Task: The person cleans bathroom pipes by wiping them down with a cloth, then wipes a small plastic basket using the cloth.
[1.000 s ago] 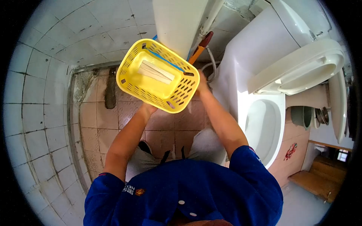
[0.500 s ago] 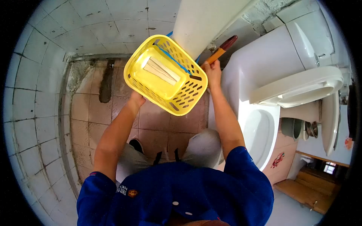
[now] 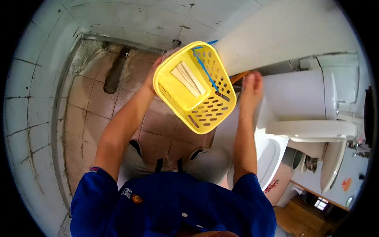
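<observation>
A yellow plastic basket (image 3: pixel 215 118) with slotted sides is held up over the floor, its open top facing me. My left hand (image 3: pixel 153 75) grips its left side, with the fingers mostly hidden behind the wall. On the basket's bottom lie pale flat strips (image 3: pixel 188 79), and a blue strip (image 3: pixel 205 70) runs along the inside. My right hand (image 3: pixel 252 89) is off to the right of the basket, a small gap from its rim. Its fingers are raised and loosely bent, with nothing visible in them. An orange handle (image 3: pixel 238 77) shows behind, between hand and basket.
A white toilet (image 3: pixel 300 94) with its seat raised stands at the right. A thick white pipe (image 3: pixel 276 35) crosses behind the basket. White tiled walls (image 3: pixel 35 102) and a worn brown tiled floor (image 3: pixel 94 98) lie to the left. A wooden shelf (image 3: pixel 300 217) is at lower right.
The basket has shifted right in view and turned. My left hand has moved higher up its side. My right hand has come away from the rim and now partly covers the orange handle.
</observation>
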A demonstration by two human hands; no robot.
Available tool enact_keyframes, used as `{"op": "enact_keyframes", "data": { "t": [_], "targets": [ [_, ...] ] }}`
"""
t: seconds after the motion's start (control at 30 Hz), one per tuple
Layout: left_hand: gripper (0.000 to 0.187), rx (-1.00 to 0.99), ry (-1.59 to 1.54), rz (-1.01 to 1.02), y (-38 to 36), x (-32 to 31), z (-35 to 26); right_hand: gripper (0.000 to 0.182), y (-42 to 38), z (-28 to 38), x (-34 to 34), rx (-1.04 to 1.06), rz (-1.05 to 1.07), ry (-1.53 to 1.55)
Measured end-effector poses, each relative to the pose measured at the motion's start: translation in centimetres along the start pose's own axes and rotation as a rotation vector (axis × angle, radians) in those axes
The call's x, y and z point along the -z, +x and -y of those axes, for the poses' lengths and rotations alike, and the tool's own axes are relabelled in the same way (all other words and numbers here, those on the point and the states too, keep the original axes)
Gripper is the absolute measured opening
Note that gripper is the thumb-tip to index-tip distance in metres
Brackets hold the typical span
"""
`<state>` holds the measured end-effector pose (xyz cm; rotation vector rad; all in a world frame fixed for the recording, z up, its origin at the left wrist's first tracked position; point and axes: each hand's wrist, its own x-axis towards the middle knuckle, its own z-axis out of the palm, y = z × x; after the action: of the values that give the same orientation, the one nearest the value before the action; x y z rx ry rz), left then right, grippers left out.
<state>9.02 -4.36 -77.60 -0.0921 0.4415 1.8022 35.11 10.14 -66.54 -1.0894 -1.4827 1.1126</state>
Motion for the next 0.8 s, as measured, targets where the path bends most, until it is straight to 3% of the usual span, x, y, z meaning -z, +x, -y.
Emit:
{"op": "enact_keyframes", "data": {
  "t": [0.07, 0.1, 0.13, 0.17, 0.2, 0.27, 0.3, 0.4, 0.53, 0.8],
  "targets": [
    [0.036, -0.061, 0.121, 0.074, -0.2, -4.3, -2.3, 0.057, 0.3, 7.0, -2.1, 0.262, 0.022, 0.022],
    [0.035, -0.111, 0.249, 0.154, 0.3, -5.5, -2.6, 0.057, 0.6, 8.9, -3.0, 0.263, 0.034, 0.018],
    [0.035, -0.119, 0.239, 0.152, 1.3, -5.8, -2.4, 0.06, 0.9, 10.4, -3.9, 0.433, 0.038, 0.004],
    [0.033, -0.069, 0.24, 0.292, 2.4, -6.2, -2.2, 0.064, 1.1, 11.0, -4.5, 0.603, 0.043, -0.008],
    [0.032, -0.043, 0.232, 0.428, 3.8, -6.4, -2.1, 0.064, 1.9, 10.5, -4.9, 0.616, 0.08, -0.009],
    [0.033, -0.143, 0.3, 0.476, 4.5, -7.5, 0.0, 0.084, 2.3, 9.8, -4.0, 0.579, 0.179, 0.245],
    [0.032, -0.15, 0.327, 0.462, 4.4, -7.0, 0.9, 0.095, 2.7, 10.1, -4.3, 0.533, 0.133, 0.173],
    [0.032, -0.134, 0.402, 0.364, 4.4, -3.1, 3.5, 0.098, 3.5, 9.4, -5.6, 0.38, 0.022, 0.228],
    [0.031, -0.104, 0.47, 0.22, 4.7, 3.6, 6.0, 0.104, 3.5, 9.9, -6.5, 0.353, -0.099, 0.252],
    [0.029, -0.243, 0.654, 0.19, 7.8, 2.8, 8.9, 0.104, 3.7, 10.4, -7.4, 0.521, -0.18, 0.11]
  ]
}}
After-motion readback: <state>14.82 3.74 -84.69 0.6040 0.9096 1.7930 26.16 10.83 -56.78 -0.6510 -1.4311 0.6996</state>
